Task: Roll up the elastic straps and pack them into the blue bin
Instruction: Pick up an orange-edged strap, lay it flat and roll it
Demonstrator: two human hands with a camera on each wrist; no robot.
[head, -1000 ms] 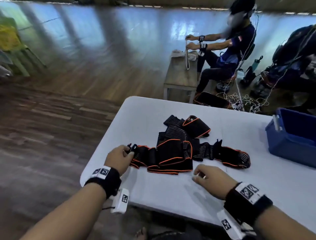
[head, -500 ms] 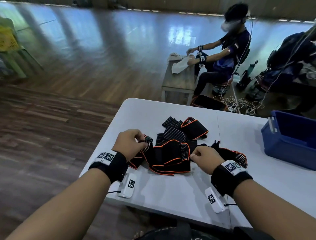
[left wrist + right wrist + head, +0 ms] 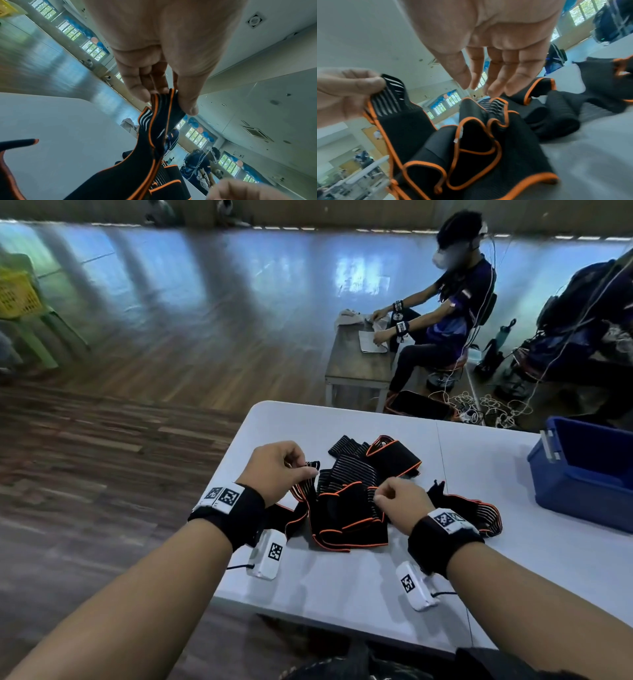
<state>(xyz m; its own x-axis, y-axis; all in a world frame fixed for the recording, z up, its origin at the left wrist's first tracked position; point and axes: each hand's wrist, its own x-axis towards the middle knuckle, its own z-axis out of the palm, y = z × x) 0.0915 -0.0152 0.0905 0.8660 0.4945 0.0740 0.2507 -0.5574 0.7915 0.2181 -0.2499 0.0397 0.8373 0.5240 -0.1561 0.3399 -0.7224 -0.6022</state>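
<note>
Left hand [image 3: 278,470] pinches a striped strap [image 3: 308,474] end between thumb and fingers, lifted above the table [image 3: 342,583]. Straps [image 3: 352,508] lie heaped mid-table. Right hand [image 3: 400,501] hovers over them, fingers loosely extended, holding nothing. Bin [image 3: 582,484] sits far right.

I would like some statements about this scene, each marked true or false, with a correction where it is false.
1. The left hand pinches the striped end of a black elastic strap with orange edging. True.
2. The right hand grips a rolled strap. False: its fingers hang relaxed over the strap pile, holding nothing.
3. The blue plastic bin stands on the white table, to the right of the pile. True.
4. Some straps already lie in the bin. False: none shows in the visible part.
5. All the straps are neatly rolled. False: they lie in a loose, tangled heap.
</note>
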